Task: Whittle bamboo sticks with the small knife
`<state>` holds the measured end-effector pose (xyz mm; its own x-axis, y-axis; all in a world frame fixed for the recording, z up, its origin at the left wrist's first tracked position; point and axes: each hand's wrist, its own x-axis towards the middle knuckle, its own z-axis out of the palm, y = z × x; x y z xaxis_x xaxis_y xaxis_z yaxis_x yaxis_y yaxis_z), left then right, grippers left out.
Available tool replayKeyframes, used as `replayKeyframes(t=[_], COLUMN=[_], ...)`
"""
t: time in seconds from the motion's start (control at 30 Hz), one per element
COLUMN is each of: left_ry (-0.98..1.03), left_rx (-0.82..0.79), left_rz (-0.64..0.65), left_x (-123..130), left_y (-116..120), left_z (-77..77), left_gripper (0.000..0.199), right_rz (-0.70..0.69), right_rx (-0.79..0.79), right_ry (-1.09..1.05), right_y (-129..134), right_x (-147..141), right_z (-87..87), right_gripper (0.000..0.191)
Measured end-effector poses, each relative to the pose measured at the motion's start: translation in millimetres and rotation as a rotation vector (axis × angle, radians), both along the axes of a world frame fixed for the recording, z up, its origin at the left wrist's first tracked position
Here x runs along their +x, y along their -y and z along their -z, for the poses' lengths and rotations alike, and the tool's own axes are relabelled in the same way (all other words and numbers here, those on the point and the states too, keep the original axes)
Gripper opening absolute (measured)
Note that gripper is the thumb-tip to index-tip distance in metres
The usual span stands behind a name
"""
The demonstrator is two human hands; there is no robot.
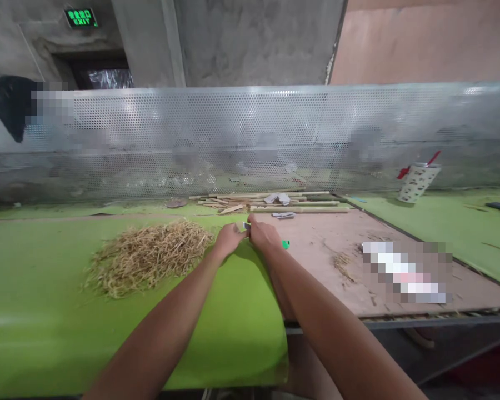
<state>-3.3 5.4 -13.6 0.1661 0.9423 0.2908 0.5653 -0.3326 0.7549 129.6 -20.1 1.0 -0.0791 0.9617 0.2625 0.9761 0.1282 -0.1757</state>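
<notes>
My right hand (264,236) is closed around what looks like a utility knife; its green end (285,244) sticks out behind the palm and a short grey blade (246,226) shows near the thumb. Close to that blade, my left hand (228,239) has its fingers pressed together, and whatever it pinches is too small or hidden to name. Both hands meet over the edge of the green table cover (233,322). To their left lies a loose heap of dry, straw-coloured stalks (154,255).
Bamboo sticks and strips (300,210) lie beyond my hands, with crumpled grey scraps (277,198) on them. A perforated metal screen (216,139) stands behind. On the right are a patterned cup with a red straw (417,183), plant scraps (344,266) and a blurred-out object (404,272).
</notes>
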Motion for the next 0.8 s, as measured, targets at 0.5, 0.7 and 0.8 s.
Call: replayKeyframes(t=[0.5, 0.7, 0.8], left_ry=[0.151, 0.125, 0.123], left_rx=[-0.174, -0.101, -0.123], left_rz=[0.332, 0.309, 0.252], left_x=[-4.8, -2.2, -1.7], left_y=[6.4, 5.3, 5.9], left_z=[-2.2, -2.5, -1.9], left_gripper=[0.031, 0.012, 0.009], right_rz=[-0.203, -0.128, -0.102], right_rx=[0.02, -0.006, -0.03], right_ry=[0.014, 0.063, 0.072], right_y=[5.6, 7.1, 7.2], right_x=[6.6, 1.3, -2.3], right_z=[4.2, 2.8, 0.9], right_gripper=[0.064, 0.048, 0.04])
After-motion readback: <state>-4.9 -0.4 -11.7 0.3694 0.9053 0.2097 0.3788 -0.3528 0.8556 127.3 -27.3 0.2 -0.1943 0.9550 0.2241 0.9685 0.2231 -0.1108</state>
